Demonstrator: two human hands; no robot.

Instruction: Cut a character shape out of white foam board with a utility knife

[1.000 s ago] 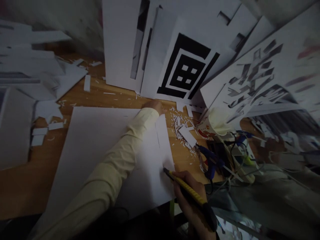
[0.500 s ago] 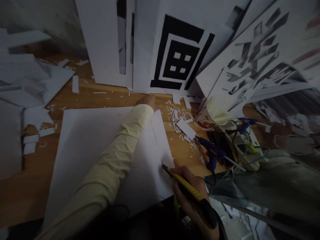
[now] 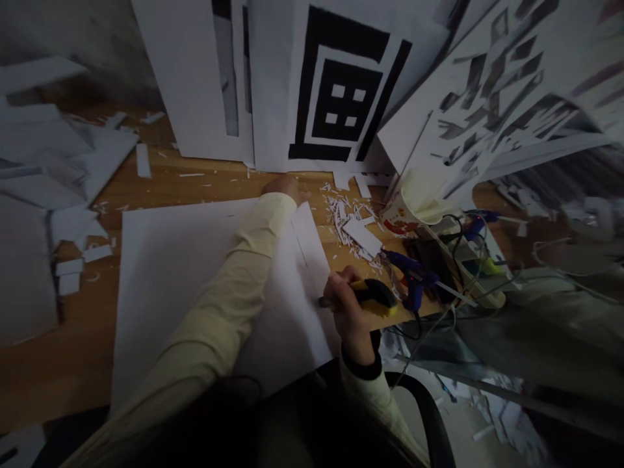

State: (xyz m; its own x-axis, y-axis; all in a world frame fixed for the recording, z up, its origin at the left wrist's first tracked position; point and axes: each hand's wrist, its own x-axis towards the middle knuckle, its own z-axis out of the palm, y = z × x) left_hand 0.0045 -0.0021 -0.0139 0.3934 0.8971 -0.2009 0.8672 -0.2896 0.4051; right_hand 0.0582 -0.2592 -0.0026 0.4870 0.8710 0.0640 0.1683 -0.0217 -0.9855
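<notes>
A large white sheet of board point(image 3: 170, 279) lies on the wooden table in front of me, with thin dark marks near its right side. At the sheet's far edge is my left hand point(image 3: 284, 187), its fingers largely hidden by the wrist and sleeve. My left forearm crosses over the sheet. My right hand point(image 3: 348, 305) is closed around a black and yellow utility knife point(image 3: 377, 299) by the sheet's right edge. The knife's handle points right and its dark front end points left, over the sheet. Whether the blade touches the board I cannot tell.
Upright white boards point(image 3: 275, 84) with black window shapes stand behind. To the right are white scraps point(image 3: 363, 235), a paper cup point(image 3: 400, 211), a blue glue gun point(image 3: 412, 273) and cables. Board offcuts point(image 3: 39, 136) pile up at left. A dark chair arm point(image 3: 424, 403) curves below.
My right hand has moved up and turned, so the knife's handle now points right instead of down toward me. My left hand stays at the far edge. The view has shifted slightly.
</notes>
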